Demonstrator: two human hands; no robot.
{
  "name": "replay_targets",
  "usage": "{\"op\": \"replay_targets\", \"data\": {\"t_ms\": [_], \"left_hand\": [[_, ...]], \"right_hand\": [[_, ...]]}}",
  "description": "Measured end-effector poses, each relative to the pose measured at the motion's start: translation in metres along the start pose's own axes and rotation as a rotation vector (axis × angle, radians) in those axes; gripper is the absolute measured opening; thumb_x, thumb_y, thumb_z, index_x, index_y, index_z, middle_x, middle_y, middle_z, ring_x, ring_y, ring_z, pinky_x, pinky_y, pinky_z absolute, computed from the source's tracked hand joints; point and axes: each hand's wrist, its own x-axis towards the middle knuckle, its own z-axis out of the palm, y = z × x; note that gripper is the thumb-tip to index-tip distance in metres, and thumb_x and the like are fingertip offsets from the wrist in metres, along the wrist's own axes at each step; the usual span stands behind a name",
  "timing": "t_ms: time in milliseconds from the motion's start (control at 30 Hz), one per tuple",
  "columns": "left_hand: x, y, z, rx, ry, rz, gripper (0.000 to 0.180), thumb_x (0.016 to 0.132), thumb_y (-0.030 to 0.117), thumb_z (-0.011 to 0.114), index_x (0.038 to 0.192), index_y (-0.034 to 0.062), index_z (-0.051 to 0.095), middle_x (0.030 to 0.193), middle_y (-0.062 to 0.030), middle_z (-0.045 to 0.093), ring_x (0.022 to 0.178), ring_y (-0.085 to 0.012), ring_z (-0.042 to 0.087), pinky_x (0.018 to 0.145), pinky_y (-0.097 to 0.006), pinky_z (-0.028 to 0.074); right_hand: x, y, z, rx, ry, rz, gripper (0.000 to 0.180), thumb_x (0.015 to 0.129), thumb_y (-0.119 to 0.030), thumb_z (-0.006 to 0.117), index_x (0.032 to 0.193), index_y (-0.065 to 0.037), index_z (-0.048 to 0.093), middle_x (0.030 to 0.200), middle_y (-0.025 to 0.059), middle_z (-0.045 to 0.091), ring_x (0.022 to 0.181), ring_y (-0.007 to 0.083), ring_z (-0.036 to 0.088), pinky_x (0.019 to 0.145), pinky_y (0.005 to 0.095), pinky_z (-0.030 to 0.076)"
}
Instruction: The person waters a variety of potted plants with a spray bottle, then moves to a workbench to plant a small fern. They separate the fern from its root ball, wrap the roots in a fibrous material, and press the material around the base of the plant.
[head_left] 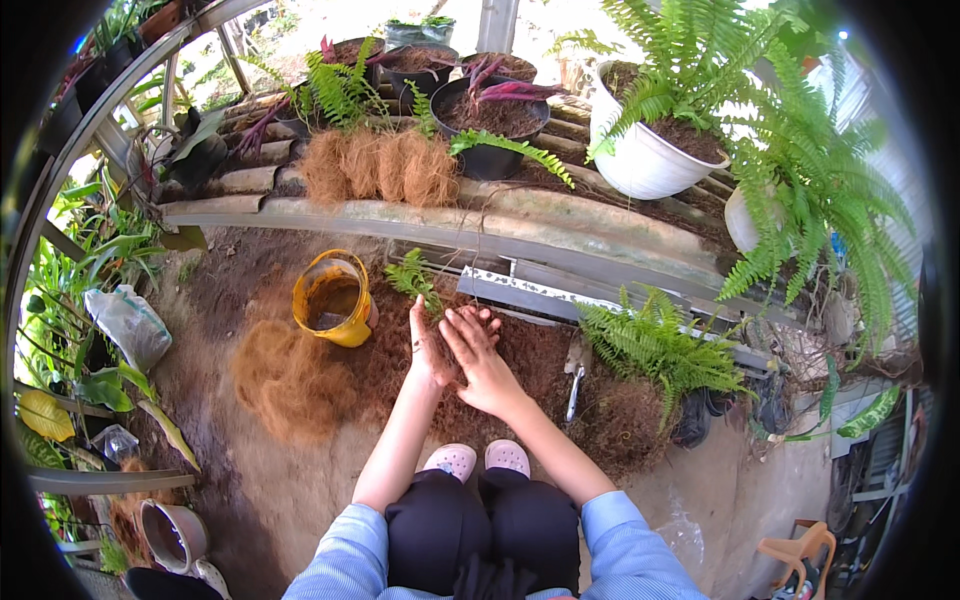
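Over a mound of dark brown soil [395, 385], my left hand [430, 345] and my right hand [478, 350] are cupped against each other. The right fingers lie across the left palm, and some left fingertips show beyond them. Whatever is pressed between the palms is hidden. Just past my fingertips rises a small green fern sprig [408, 272]; whether the hands hold its base, I cannot tell. A yellow bucket [350, 328], stained brown inside, stands left of my hands. A small trowel [575, 375] with a pale handle is stuck in the soil to their right.
Loose coconut fibre [285, 380] lies left, with fibre bundles [380, 168] on the slatted bench [600, 228]. Black pots [490, 125] and a white pot [650, 160] of fern stand there. Another fern [660, 345] rests right of the trowel. A metal channel [540, 295] runs below the bench.
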Motion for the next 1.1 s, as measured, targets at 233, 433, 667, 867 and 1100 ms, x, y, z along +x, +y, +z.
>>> {"op": "replay_targets", "data": {"t_ms": [233, 433, 667, 867, 1100], "left_hand": [[0.012, 0.008, -0.03, -0.037, 0.013, 0.065, 0.071, 0.083, 0.067, 0.03, 0.098, 0.0029, 0.055, 0.105, -0.0149, 0.058, 0.103, -0.0326, 0.052, 0.098, -0.048, 0.035], [0.018, -0.004, -0.041, -0.012, 0.386, 0.093, 0.048, 0.089, 0.051, 0.043, 0.114, 0.0104, 0.048, 0.109, -0.0078, 0.055, 0.102, -0.0201, 0.053, 0.088, -0.039, 0.046], [0.016, -0.006, -0.046, -0.053, 0.363, 0.096, 0.026, 0.088, 0.037, 0.054, 0.092, 0.011, 0.053, 0.083, -0.0026, 0.058, 0.076, -0.0147, 0.057, 0.067, -0.03, 0.051], [0.017, -0.006, -0.046, -0.026, 0.387, 0.126, 0.028, 0.09, 0.038, 0.051, 0.085, 0.0101, 0.051, 0.077, -0.0007, 0.056, 0.069, -0.0125, 0.056, 0.062, -0.026, 0.051], [0.016, -0.016, -0.038, -0.146, 0.209, 0.138, 0.038, 0.095, 0.041, 0.035, 0.071, 0.0116, 0.04, 0.061, 0.002, 0.037, 0.054, -0.0099, 0.035, 0.048, -0.022, 0.036]], "right_hand": [[-0.012, 0.01, -0.027, 0.375, 0.122, 0.065, 0.067, 0.069, -0.004, 0.065, 0.132, -0.009, 0.04, 0.137, 0.0114, 0.037, 0.129, 0.0296, 0.033, 0.106, 0.0399, 0.027], [-0.016, 0.017, 0.004, -0.025, 0.226, -0.046, 0.043, 0.078, -0.011, 0.064, 0.12, -0.012, 0.056, 0.136, 0.0087, 0.041, 0.127, 0.0284, 0.037, 0.103, 0.0408, 0.032], [-0.01, 0.024, 0.022, 0.045, 0.226, -0.154, 0.044, 0.074, 0.001, 0.057, 0.118, -0.01, 0.058, 0.131, 0.0085, 0.046, 0.125, 0.0278, 0.04, 0.102, 0.0395, 0.036], [-0.011, 0.028, 0.03, 0.084, 0.227, -0.155, 0.044, 0.075, 0.002, 0.055, 0.118, -0.007, 0.057, 0.129, 0.0082, 0.049, 0.124, 0.0266, 0.041, 0.103, 0.0388, 0.035], [-0.006, 0.01, 0.033, 0.405, 0.338, 0.083, 0.058, 0.086, -0.004, 0.05, 0.139, -0.008, 0.028, 0.146, 0.0131, 0.02, 0.135, 0.0309, 0.019, 0.108, 0.0396, 0.023]]}}
